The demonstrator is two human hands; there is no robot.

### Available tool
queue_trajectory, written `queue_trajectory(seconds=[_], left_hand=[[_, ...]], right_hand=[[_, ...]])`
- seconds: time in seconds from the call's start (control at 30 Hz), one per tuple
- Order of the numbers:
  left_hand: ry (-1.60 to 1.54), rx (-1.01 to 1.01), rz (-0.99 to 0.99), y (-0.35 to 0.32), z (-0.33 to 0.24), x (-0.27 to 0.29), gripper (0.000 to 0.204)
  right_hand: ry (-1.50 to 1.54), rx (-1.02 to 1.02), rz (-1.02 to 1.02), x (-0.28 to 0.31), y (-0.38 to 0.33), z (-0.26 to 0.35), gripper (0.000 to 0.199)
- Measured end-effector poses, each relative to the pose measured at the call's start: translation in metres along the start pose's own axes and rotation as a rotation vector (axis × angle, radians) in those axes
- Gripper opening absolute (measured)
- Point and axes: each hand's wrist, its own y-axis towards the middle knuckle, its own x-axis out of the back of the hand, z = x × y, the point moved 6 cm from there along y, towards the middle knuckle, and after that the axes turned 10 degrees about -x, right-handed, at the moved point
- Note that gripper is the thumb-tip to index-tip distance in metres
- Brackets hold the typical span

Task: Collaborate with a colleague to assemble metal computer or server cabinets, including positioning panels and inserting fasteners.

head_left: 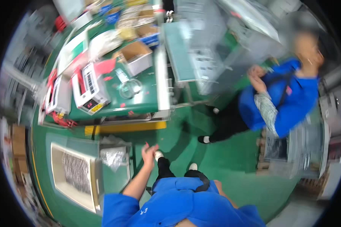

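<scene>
My left hand [149, 152] is raised in front of me over the green floor [185, 128], fingers loosely apart and holding nothing. Its bare forearm comes out of my blue sleeve [119, 210]. Closest to it are a grey bin with a crumpled clear plastic bag [113, 157] and the front edge of the green workbench [140, 104]. My right hand is out of sight; only a strip of the right arm [224, 193] shows beside my blue jacket. My black trousers and white shoes [193, 166] are below. The picture is blurred by motion.
On the bench stand a white meter with a red display [88, 87], an open cardboard box [137, 56] and a clear tape roll [130, 89]. A shallow tray of grey parts [75, 174] lies lower left. A co-worker in a blue jacket [288, 102] stands right, beside stacked clear trays [295, 149].
</scene>
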Motion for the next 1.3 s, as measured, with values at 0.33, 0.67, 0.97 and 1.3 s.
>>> queue_trajectory(seconds=[0.33,0.67,0.97,1.3], left_hand=[[0.343,0.346,0.567,-0.191,0.201,-0.125,0.023],[0.623,0.324,1.064,-0.385,0.346,-0.419,0.018],[0.627,0.275,1.101,-0.414,0.487,-0.717,0.022],[0.427,0.050,1.192,-0.420,0.522,-1.059,0.023]], right_hand=[[0.268,-0.001,-0.268,0.094,0.053,-0.195,0.021],[0.871,-0.385,-0.293,0.238,0.095,-0.344,0.021],[1.141,-0.223,-0.304,0.458,0.206,-0.287,0.022],[1.416,-0.637,-0.331,0.544,0.320,-0.390,0.012]])
